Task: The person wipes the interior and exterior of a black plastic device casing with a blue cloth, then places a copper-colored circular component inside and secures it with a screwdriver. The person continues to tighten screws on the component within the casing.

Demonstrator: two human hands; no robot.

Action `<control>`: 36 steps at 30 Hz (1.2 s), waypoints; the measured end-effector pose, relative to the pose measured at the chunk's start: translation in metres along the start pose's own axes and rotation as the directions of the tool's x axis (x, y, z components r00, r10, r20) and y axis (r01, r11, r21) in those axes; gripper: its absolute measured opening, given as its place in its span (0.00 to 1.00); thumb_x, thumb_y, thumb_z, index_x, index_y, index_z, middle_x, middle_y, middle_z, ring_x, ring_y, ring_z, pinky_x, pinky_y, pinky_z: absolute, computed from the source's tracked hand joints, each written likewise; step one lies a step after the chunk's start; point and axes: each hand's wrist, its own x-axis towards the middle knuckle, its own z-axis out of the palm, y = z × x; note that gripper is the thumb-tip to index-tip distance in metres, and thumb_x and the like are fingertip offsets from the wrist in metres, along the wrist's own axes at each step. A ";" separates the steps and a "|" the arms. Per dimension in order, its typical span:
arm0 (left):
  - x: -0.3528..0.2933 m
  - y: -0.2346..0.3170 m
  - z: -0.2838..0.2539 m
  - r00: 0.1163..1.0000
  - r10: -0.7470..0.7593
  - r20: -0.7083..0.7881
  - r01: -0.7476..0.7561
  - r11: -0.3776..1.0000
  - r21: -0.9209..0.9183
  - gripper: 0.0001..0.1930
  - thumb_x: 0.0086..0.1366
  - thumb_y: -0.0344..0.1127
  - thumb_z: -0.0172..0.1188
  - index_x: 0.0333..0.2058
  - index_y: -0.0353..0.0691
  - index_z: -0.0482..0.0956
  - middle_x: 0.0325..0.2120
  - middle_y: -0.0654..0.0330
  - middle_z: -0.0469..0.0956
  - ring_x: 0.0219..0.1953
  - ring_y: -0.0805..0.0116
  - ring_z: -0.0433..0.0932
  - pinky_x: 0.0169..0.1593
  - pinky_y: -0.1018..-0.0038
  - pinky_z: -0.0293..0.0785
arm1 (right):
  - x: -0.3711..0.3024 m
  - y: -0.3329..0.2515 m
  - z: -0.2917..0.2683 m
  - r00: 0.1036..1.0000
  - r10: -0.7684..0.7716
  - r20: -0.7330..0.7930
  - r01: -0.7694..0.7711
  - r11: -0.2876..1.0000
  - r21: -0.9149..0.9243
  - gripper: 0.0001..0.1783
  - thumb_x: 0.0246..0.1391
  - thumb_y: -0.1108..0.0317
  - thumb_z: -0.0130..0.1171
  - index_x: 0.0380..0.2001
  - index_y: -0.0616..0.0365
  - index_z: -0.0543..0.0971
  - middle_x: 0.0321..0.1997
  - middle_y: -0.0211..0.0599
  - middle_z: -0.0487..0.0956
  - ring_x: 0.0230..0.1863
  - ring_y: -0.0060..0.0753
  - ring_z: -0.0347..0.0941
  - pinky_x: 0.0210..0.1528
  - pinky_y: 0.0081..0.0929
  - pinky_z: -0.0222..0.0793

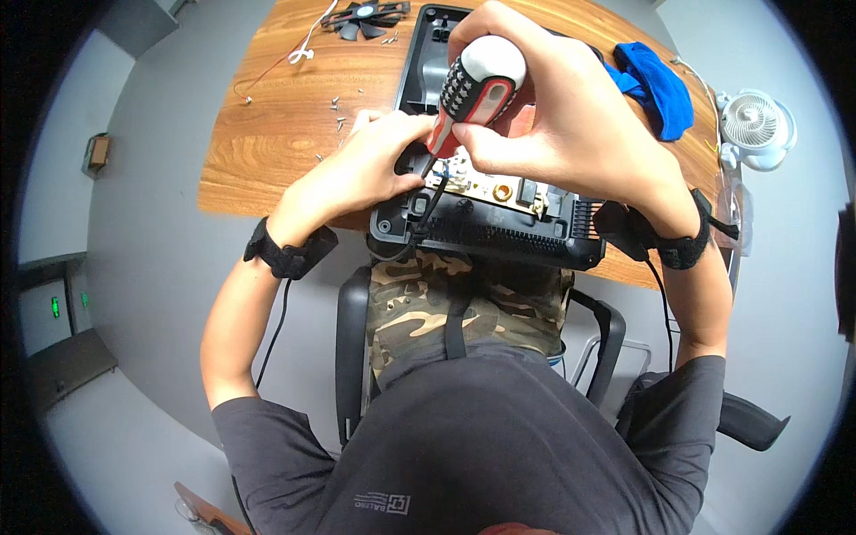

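Observation:
My right hand (580, 134) is wrapped round a screwdriver (481, 89) with a white, black and red handle. The screwdriver slants down to the left, its shaft pointing into a black plastic housing (499, 234); its tip is hard to make out. Across the housing's left rim, my left hand (361, 169) grips the edge, thumb and forefinger close to the screwdriver's shaft. A pale circuit board (486, 189) with a copper coil and other parts lies inside the housing. My right hand and the screwdriver hide much of the housing's middle.
Several small screws (336, 108) lie on the wooden table (259, 134) left of the housing. A black fan (366, 18) and a thin cable (303, 53) are at the far left. A blue cloth (655, 89) and a white desk fan (756, 125) are at the right.

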 end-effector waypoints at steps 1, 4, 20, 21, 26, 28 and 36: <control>0.000 -0.003 0.003 0.999 0.036 -0.031 -0.037 0.999 -0.035 0.26 0.53 0.30 0.74 0.51 0.37 0.76 0.48 0.49 0.78 0.54 0.48 0.74 0.59 0.57 0.68 | 0.002 -0.001 0.001 0.999 -0.028 0.015 0.028 1.000 -0.007 0.24 0.50 0.65 0.68 0.47 0.64 0.72 0.31 0.49 0.82 0.34 0.44 0.83 0.37 0.34 0.78; 0.008 -0.011 0.009 0.980 0.154 -0.130 -0.166 0.982 -0.087 0.20 0.56 0.30 0.69 0.48 0.39 0.76 0.37 0.50 0.81 0.44 0.47 0.79 0.50 0.56 0.73 | 0.002 -0.004 0.005 0.997 -0.071 0.031 0.072 0.997 -0.031 0.23 0.49 0.66 0.68 0.45 0.64 0.72 0.30 0.47 0.80 0.33 0.44 0.82 0.35 0.35 0.76; 0.007 -0.016 0.017 0.981 0.103 -0.161 -0.136 0.969 -0.205 0.14 0.57 0.26 0.66 0.43 0.35 0.78 0.37 0.47 0.83 0.44 0.45 0.80 0.48 0.56 0.77 | 0.001 0.015 0.041 0.982 -0.185 0.047 0.189 0.974 -0.124 0.24 0.42 0.72 0.70 0.45 0.58 0.73 0.36 0.41 0.78 0.37 0.40 0.79 0.40 0.33 0.76; 0.006 -0.018 0.018 0.980 0.117 -0.160 -0.145 0.973 -0.180 0.14 0.57 0.26 0.66 0.43 0.36 0.78 0.37 0.48 0.83 0.44 0.46 0.80 0.49 0.56 0.77 | 0.001 0.015 0.041 0.981 -0.186 0.048 0.191 0.973 -0.130 0.24 0.42 0.72 0.70 0.45 0.58 0.73 0.36 0.41 0.78 0.37 0.40 0.79 0.40 0.33 0.76; 0.004 -0.016 0.018 0.980 0.112 -0.163 -0.139 0.977 -0.162 0.16 0.58 0.26 0.66 0.45 0.37 0.78 0.39 0.49 0.83 0.46 0.46 0.80 0.51 0.57 0.77 | 0.002 0.010 0.038 0.982 -0.186 0.041 0.190 0.965 -0.181 0.25 0.42 0.72 0.70 0.45 0.58 0.74 0.37 0.42 0.78 0.37 0.41 0.79 0.41 0.33 0.76; 0.005 -0.016 0.019 0.978 0.123 -0.169 -0.149 0.977 -0.150 0.17 0.58 0.26 0.66 0.47 0.37 0.78 0.39 0.48 0.83 0.46 0.46 0.81 0.52 0.57 0.77 | 0.001 0.007 0.038 0.990 -0.134 0.042 0.140 0.975 -0.174 0.24 0.42 0.71 0.70 0.45 0.58 0.74 0.37 0.42 0.78 0.37 0.41 0.80 0.41 0.32 0.76; 0.003 -0.014 0.020 0.968 0.127 -0.217 -0.164 0.973 -0.161 0.24 0.57 0.24 0.65 0.54 0.39 0.77 0.41 0.50 0.84 0.47 0.49 0.82 0.53 0.59 0.78 | 0.000 0.010 0.038 0.991 -0.128 0.051 0.134 0.977 -0.167 0.23 0.44 0.71 0.70 0.44 0.59 0.74 0.38 0.41 0.79 0.38 0.40 0.80 0.42 0.29 0.76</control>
